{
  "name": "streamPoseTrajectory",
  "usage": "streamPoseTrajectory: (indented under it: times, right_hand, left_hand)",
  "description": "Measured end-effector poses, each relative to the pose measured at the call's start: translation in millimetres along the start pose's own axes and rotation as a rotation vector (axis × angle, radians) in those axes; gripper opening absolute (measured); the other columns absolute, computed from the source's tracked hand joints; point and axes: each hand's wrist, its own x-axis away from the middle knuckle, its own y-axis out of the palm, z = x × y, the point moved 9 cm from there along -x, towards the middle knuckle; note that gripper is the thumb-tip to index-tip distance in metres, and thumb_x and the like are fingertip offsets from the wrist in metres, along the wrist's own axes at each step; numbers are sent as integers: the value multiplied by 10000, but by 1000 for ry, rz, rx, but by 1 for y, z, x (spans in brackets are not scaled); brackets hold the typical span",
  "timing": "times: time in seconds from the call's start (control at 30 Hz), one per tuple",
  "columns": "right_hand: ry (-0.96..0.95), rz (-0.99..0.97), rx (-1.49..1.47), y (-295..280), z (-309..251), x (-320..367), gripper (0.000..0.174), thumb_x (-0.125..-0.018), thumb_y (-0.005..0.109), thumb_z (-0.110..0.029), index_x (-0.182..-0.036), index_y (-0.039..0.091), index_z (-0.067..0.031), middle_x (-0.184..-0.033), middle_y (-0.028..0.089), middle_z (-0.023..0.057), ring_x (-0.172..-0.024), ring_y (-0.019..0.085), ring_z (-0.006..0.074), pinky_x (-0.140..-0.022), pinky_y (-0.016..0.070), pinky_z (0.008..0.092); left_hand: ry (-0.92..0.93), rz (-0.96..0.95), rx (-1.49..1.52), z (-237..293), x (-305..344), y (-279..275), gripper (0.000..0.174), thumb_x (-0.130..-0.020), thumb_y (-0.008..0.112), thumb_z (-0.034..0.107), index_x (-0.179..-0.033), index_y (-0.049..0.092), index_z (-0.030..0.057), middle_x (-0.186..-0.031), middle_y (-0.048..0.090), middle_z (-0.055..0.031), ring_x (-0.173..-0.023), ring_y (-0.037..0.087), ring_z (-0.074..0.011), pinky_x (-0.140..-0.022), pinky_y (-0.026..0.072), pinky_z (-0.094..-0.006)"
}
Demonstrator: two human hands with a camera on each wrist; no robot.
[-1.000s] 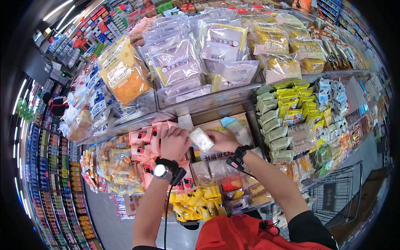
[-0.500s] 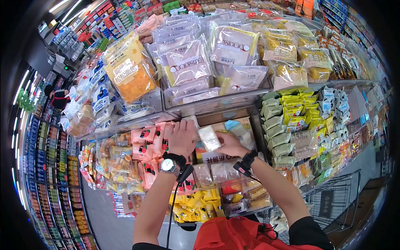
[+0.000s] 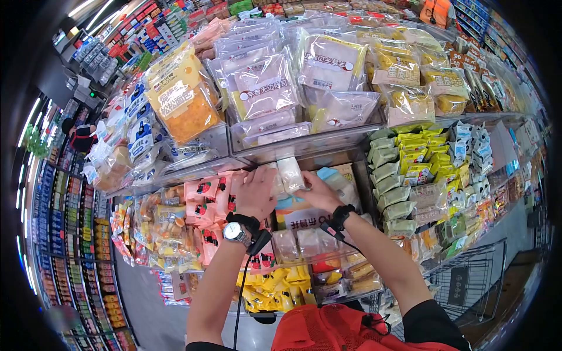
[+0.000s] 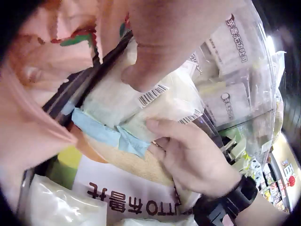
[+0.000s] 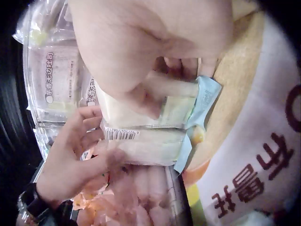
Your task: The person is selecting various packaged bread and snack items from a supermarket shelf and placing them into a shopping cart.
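Note:
In the head view, my right hand (image 3: 321,194) pinches a white, clear-wrapped snack pack (image 3: 290,174) near the back of the compartment. A second white pack (image 5: 155,146) stands beside it on the left; both show barcodes and light-blue ends in the wrist views. My left hand (image 3: 256,193) touches this second pack, its thumb (image 4: 136,77) against the wrapper and its fingers extended near the pack's top end. Under the packs lies a printed board (image 4: 141,193) with brown lettering.
Pink strawberry-printed packs (image 3: 202,207) fill the section to the left. Green and yellow packs (image 3: 398,181) lie in the section to the right. A clear tray wall (image 3: 310,143) with bagged toast (image 3: 263,88) rises behind. A shopping cart (image 3: 468,281) stands at the right.
My right hand has moved the white pack forward and set it upright beside the other one. My left hand stays at the left pack. The head view has shifted slightly.

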Motion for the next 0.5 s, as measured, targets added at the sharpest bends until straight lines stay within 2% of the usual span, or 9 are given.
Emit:
streamPoseTrajectory:
  times: [0.1, 0.17, 0.3, 0.37, 0.5]
  right_hand:
    - [-16, 6, 28, -2, -12, 5, 597, -871, 745, -357, -1385, 552, -123, -1353, 584, 132, -1201, 598, 309, -1021, 463, 385]
    - [77, 58, 334, -10, -29, 16, 614, -887, 691, -440, -1400, 547, -136, -1409, 551, 129, -1285, 546, 333, -1071, 436, 421]
    - [119, 22, 374, -8, -32, 17, 641, -885, 651, -502, -1400, 555, -132, -1407, 559, 123, -1330, 505, 359, -1093, 422, 461]
    - [203, -21, 424, -9, -41, 24, 656, -866, 661, -505, -1390, 570, -121, -1396, 563, 166, -1344, 486, 371, -1101, 414, 467]
    - [166, 5, 397, -6, -42, 24, 668, -847, 679, -504, -1376, 581, -107, -1363, 574, 215, -1322, 500, 401, -1101, 415, 478]
  left_hand:
    - [-8, 6, 12, -1, -1, 3, 674, -732, 780, 188, -1347, 510, 133, -1371, 537, -89, -1297, 518, -283, -1076, 410, -467]
    - [-44, -17, 60, -5, -2, 7, 686, -756, 789, 213, -1367, 485, 143, -1374, 534, -89, -1296, 519, -304, -1117, 357, -500]
    - [3, 6, 45, 0, 0, -1, 715, -778, 785, 211, -1415, 466, 151, -1415, 517, -98, -1323, 503, -314, -1124, 370, -493]
    - [15, -33, 1, 2, -1, 4, 750, -792, 780, 214, -1460, 441, 169, -1452, 499, -109, -1348, 486, -326, -1154, 357, -494]
    - [18, -72, 38, -2, 0, 8, 751, -807, 772, 217, -1475, 432, 187, -1469, 488, -114, -1359, 476, -340, -1184, 324, -498]
